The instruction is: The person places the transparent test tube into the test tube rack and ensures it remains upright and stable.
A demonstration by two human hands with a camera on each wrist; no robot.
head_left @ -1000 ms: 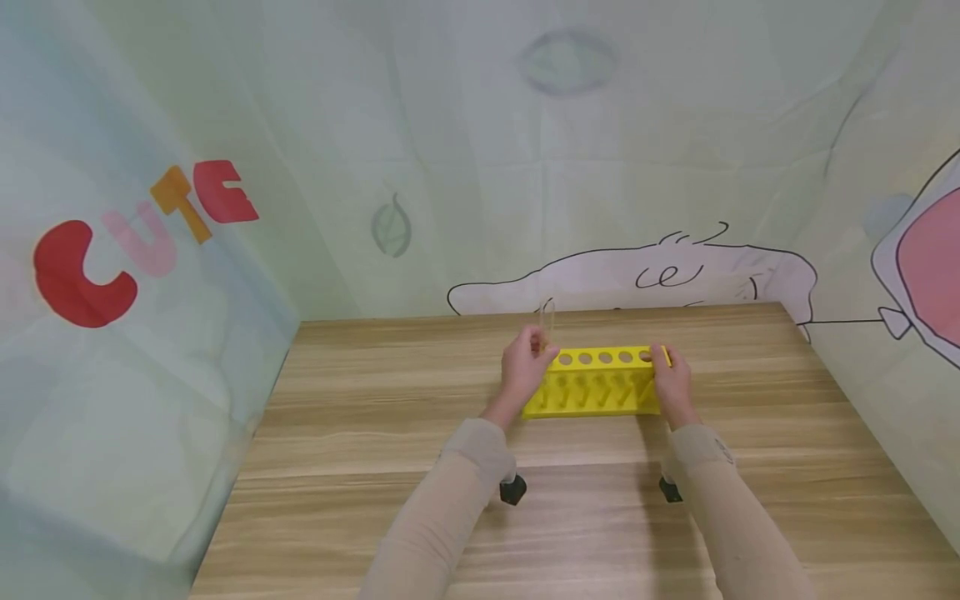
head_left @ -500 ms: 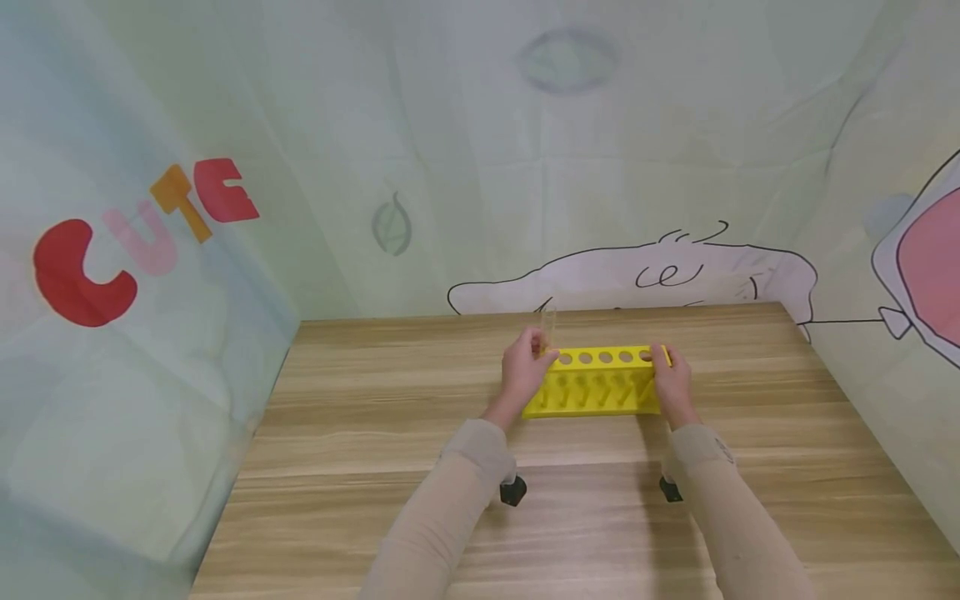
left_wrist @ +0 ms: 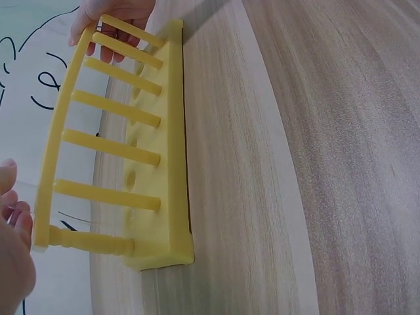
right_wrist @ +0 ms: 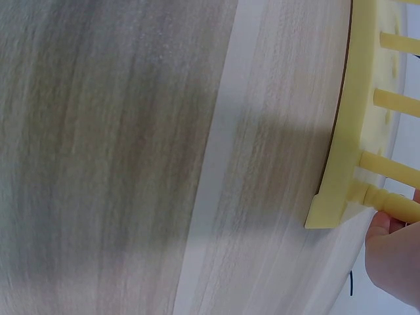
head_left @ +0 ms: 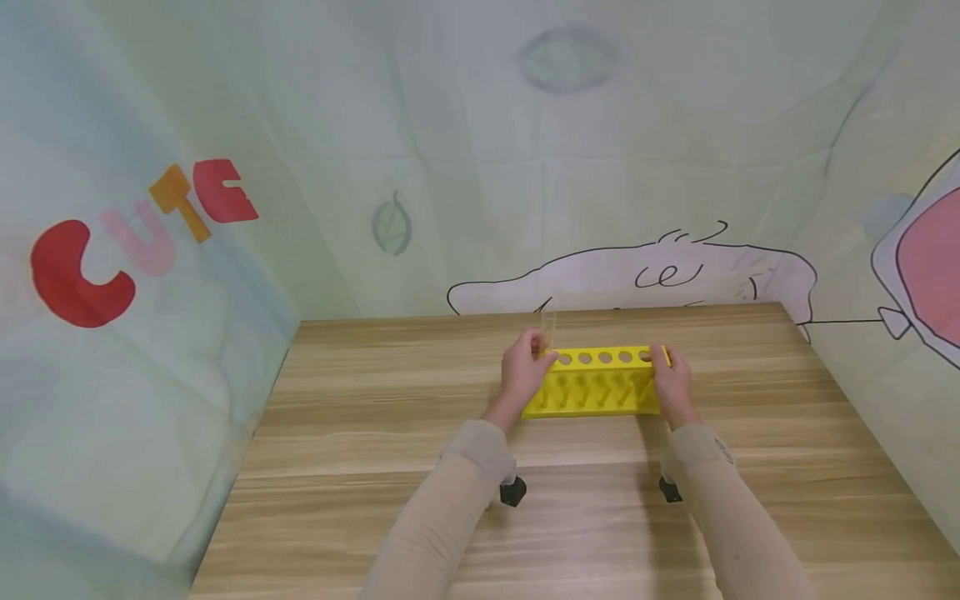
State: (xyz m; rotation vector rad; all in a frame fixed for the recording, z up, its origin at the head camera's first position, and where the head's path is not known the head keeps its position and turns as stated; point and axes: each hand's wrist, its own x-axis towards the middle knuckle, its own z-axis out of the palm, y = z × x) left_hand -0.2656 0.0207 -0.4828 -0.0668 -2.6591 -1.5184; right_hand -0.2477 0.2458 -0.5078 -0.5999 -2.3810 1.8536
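A yellow test tube rack stands on the wooden table, with a row of round holes along its top. My left hand is at the rack's left end and pinches a clear test tube that stands upright over the leftmost hole. My right hand grips the rack's right end, fingers over the top bar. The left wrist view shows the rack end on, my left hand's fingertips beside it and the right hand at the far end. In the right wrist view the right hand touches the rack's corner.
A printed cloth backdrop rises behind the table and along both sides, close to the rack's far side. Bare wood lies in front of the rack and to its left. Small black wrist-camera mounts hang under both forearms.
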